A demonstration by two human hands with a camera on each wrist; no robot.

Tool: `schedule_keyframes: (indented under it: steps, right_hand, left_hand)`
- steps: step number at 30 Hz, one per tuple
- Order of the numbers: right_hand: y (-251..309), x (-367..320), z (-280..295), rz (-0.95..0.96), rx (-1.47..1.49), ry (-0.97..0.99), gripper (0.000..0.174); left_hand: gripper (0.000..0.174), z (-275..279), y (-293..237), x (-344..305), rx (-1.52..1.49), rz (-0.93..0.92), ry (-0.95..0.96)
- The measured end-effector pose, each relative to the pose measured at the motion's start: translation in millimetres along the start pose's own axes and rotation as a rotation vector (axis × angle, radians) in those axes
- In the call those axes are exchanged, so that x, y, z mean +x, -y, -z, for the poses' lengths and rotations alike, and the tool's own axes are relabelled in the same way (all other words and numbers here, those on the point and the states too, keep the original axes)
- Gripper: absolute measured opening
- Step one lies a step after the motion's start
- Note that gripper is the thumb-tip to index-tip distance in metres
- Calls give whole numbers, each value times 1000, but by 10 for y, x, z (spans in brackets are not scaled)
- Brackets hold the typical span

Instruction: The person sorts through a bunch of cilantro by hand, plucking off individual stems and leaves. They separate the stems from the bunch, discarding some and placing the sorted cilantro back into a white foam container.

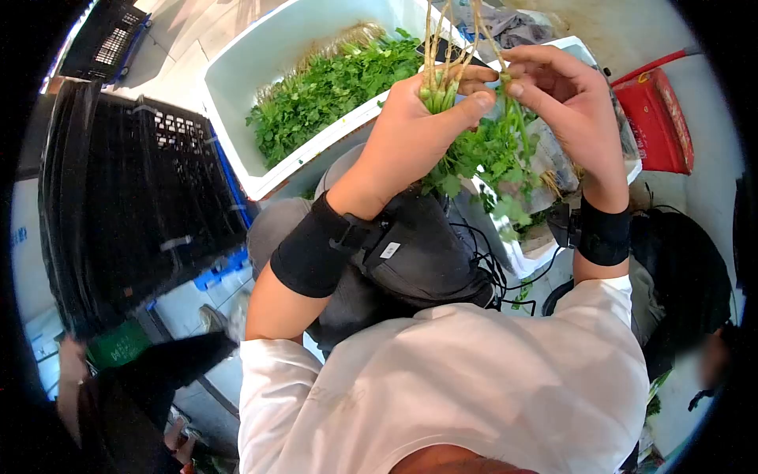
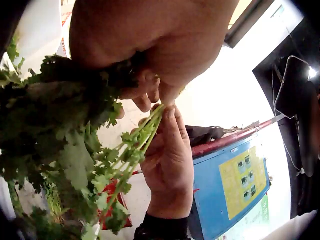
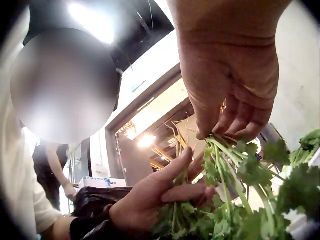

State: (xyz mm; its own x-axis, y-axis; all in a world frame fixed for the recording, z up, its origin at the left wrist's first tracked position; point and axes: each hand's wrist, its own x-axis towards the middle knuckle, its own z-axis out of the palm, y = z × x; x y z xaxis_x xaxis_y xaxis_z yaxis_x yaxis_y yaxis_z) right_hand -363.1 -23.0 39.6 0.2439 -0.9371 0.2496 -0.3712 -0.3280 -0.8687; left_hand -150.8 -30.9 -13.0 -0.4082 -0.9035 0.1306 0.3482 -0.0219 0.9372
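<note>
- Hang leaves [image 1: 474, 154] clear of box rims, else likely snags. White box [image 1: 233, 87] at 11 o'clock, heaped with leafy greens [image 1: 332, 95]; second white box [image 1: 523, 257] at 2 o'clock.
- Angle left forearm [image 1: 278, 304] from 7 towards 1 o'clock, right forearm [image 1: 602, 268] near straight up to 12, as shown. Leaves both wrists room to turn, by the look of it.
- Hold bunch of stems [image 1: 439, 96] at 1 o'clock, roots [image 1: 431, 67] to 12, leaves to 6. Likely good orientation: crowns exposed, easy to single out.
- Clamp bunch in left hand [image 1: 410, 122], as shown: fingers round the back, thumb across the front towards 2. Firm enough against slip, no harder; would probably bruise stems.
- Set right hand [image 1: 572, 91] at 3 o'clock of left, just beside, thumb towards 10, pinching.
- Pinch one thin sprig [image 1: 513, 118] just below the root, as shown; draw slowly towards 3 o'clock. Can't tell tangled from free lower down; re-pinch if dragging.
- Avoid tugging by root end; would likely snap.
</note>
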Motion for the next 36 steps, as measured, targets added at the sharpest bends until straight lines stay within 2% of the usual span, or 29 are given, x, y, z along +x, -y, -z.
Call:
schedule_keyframes:
  steps: [5, 9, 13, 16, 18, 20, 26, 30, 32, 33, 35, 36]
  right_hand:
    - [35, 67, -157, -33, 99, 73, 25]
    - [-17, 44, -223, -39, 151, 58, 24]
    - [-37, -9, -268, -27, 179, 25, 30]
    - [-89, -69, -326, -8, 246, 20, 36]
    - [-88, -90, -351, 18, 289, 30, 40]
    - [-51, -105, -357, 72, 148, 50, 49]
    - [2, -134, -420, 159, 41, 4, 58]
    - [67, -134, -474, 217, -188, -92, 56]
    - [95, -149, -506, 245, -318, -142, 48]
    - [72, -148, -521, 246, -318, -143, 48]
    - [-8, -164, -563, 204, -337, -171, 31]
    - [-26, -162, -571, 205, -337, -171, 31]
  left_hand:
    - [27, 53, 2, -27, -14, -43, -36]
    - [29, 47, 10, -23, 23, -77, -75]
    - [28, 40, -9, -23, 71, -98, -78]
    - [30, 35, -31, -32, -7, -49, -78]
    - [32, 78, 47, -5, 113, -35, -122]
    - [33, 87, 59, -9, 123, -41, -135]
    - [31, 88, 17, -11, 155, -40, -245]
    - [29, 78, -3, -6, 98, -77, -275]
    - [29, 98, 36, -4, 119, -89, -289]
    - [29, 107, 48, 0, 140, -101, -303]
    - [29, 100, 48, 2, 122, -107, -306]
    - [29, 99, 46, 7, 103, -113, -308]
